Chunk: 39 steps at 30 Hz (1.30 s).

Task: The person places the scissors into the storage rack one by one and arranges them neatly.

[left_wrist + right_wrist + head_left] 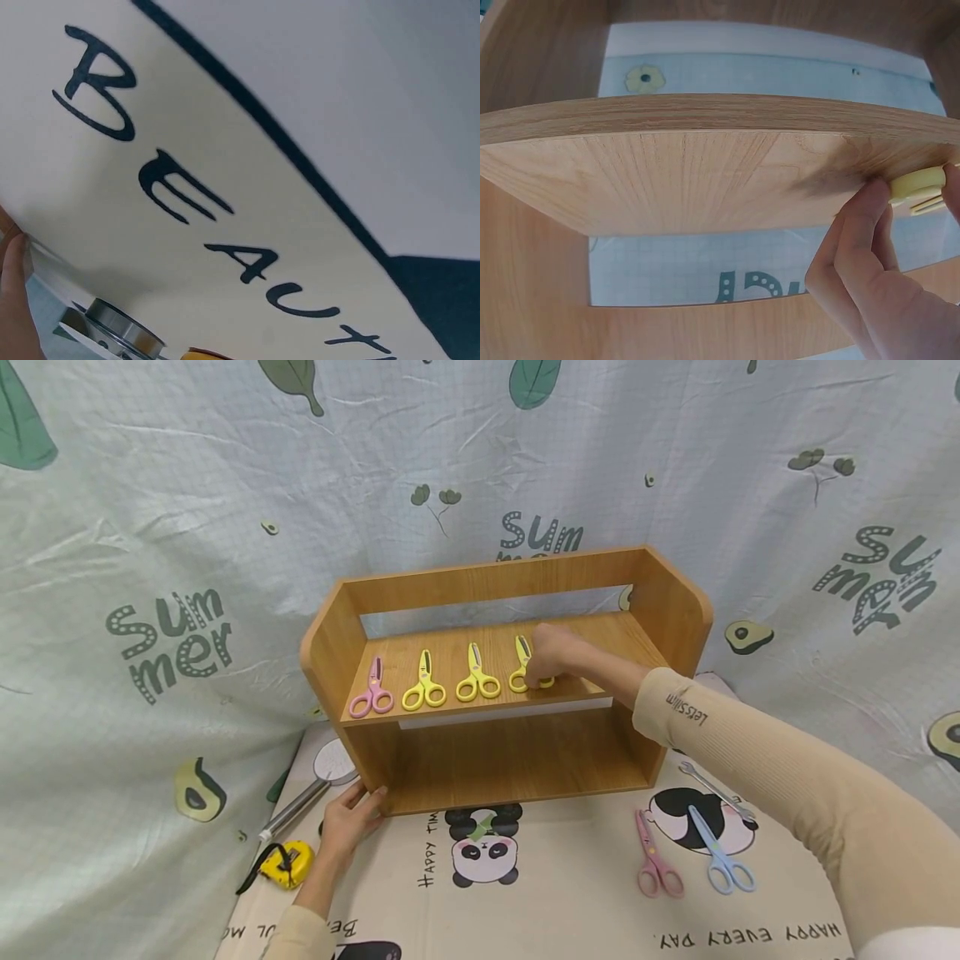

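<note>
Yellow scissors [523, 649] lie mid-width on the upper board of the wooden shelf [495, 583], handles near its front edge, right hand [551, 656] pinching one handle, fingers nearly together on it, left hand [351, 821] touching the shelf's lower left corner, fingers loosely extended.

Yellow tape measure [292, 863] with black strap: lying at the table's left side. Round strainer [333, 762]: beside it, handle end near the tape. Metal wrench [716, 790]: right side, lying diagonally. Table cover [558, 877]: pale, printed with pandas and lettering. Backdrop cloth [300, 502]: pale, creased, avocado and "summer" prints.
</note>
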Each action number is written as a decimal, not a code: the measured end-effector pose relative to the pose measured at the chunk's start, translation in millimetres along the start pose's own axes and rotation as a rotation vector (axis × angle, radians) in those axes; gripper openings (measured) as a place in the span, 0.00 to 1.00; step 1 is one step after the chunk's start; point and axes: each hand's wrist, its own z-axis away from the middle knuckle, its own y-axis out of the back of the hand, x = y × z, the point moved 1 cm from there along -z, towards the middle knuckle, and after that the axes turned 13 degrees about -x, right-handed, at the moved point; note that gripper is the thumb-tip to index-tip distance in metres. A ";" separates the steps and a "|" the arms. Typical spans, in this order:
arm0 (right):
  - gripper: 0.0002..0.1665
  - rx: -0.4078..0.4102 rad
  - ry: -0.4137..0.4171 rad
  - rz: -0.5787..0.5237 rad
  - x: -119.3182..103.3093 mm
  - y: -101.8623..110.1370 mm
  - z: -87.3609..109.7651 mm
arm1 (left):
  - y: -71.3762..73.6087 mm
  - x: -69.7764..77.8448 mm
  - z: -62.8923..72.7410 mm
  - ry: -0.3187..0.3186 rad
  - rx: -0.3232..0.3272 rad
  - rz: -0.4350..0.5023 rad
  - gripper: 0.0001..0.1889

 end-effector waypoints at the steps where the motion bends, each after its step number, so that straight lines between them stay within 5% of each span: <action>1: 0.18 -0.002 0.003 -0.004 0.4 -0.1 0.3 | -0.1 0.2 0.0 0.002 -0.001 -0.001 0.36; 13: 0.19 0.001 0.009 -0.036 4.5 -1.6 3.3 | -1.8 1.3 0.8 0.022 -0.003 0.001 0.36; 24: 0.25 0.075 0.122 -0.161 22.8 8.5 25.5 | -1.7 -3.3 0.1 0.036 0.001 0.001 0.37; 29: 0.04 0.172 0.230 -0.215 39.5 5.5 49.6 | -1.4 -1.9 0.8 0.031 0.003 0.002 0.37; 33: 0.27 0.244 0.280 -0.259 56.3 -6.2 68.9 | -1.5 -0.5 1.5 0.023 0.004 0.003 0.36; 39: 0.28 0.249 0.309 -0.382 89.3 -45.8 91.3 | -2.4 -0.1 1.8 0.016 -0.005 0.013 0.36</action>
